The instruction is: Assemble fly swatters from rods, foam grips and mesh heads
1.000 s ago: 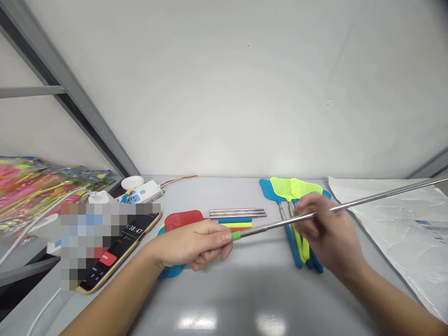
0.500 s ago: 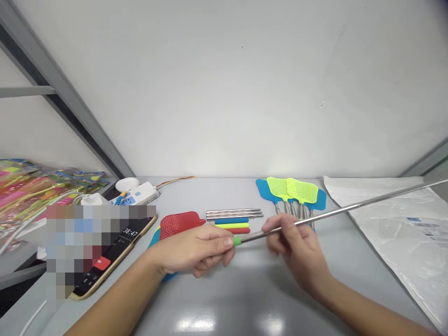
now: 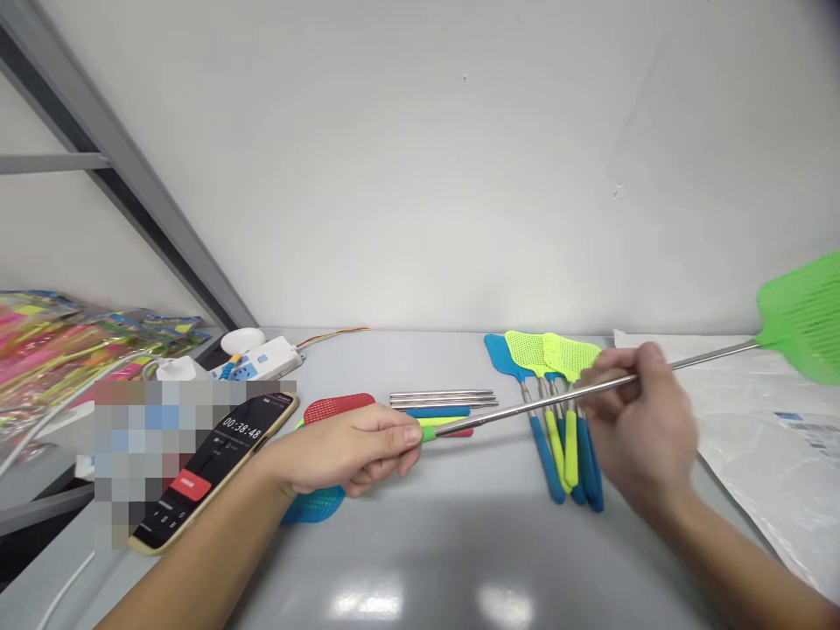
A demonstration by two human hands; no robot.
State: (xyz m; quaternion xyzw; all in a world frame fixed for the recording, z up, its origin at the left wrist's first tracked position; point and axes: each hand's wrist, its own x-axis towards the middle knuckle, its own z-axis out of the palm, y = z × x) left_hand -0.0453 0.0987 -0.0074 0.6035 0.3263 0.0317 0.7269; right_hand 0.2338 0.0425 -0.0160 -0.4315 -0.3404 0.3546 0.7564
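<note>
My left hand (image 3: 347, 451) is closed round the green handle of a telescopic fly swatter. Its steel rod (image 3: 518, 409) runs up to the right, ending in a green mesh head (image 3: 804, 317) at the frame's right edge. My right hand (image 3: 640, 429) pinches the rod about midway along. Under my left hand lie a red swatter head (image 3: 338, 408) and a blue swatter head (image 3: 315, 506). Behind the rod lie several collapsed rods with coloured grips (image 3: 443, 404).
Several finished swatters with blue and yellow heads (image 3: 557, 411) lie between my hands. A phone showing a timer (image 3: 210, 468) leans at the left, beside a power strip (image 3: 259, 359) and packaged goods (image 3: 59, 337). A plastic bag (image 3: 767, 420) lies at the right on the grey table (image 3: 433, 542).
My right hand slid left along the rod towards the handle, then back out to the right. The green head has now come into view at the right edge.
</note>
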